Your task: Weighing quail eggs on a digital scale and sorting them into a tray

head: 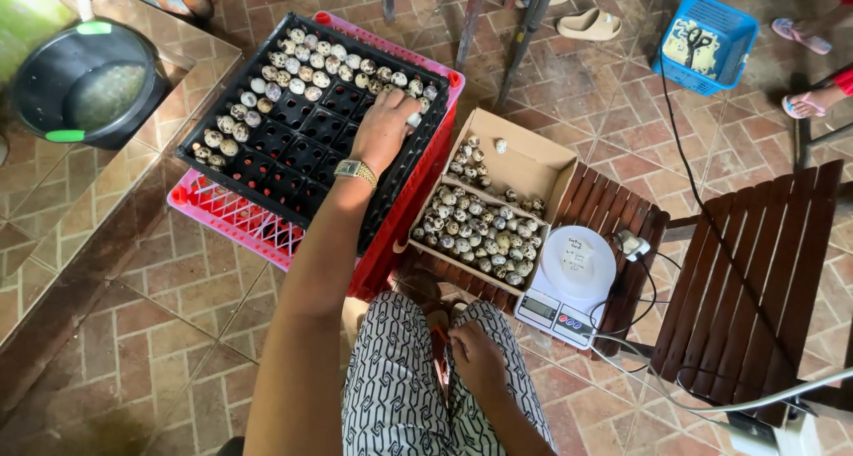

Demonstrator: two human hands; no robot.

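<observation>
The black egg tray point(293, 145) looks like matt moulded plastic, resting on a glossy red-and-pink plastic crate point(233, 214). The speckled eggs point(484, 234) have smooth, dull shells and lie in a plain brown cardboard box point(531, 167). The stool point(613, 212) is dark slatted wood with a slight sheen, the scale point(569, 283) smooth white plastic.

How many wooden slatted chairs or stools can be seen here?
2. One slatted stool stands by the person's knees, carrying the cardboard box of speckled eggs and the white scale. A bare slatted chair stands to its right. Others may lie outside the picture.
</observation>
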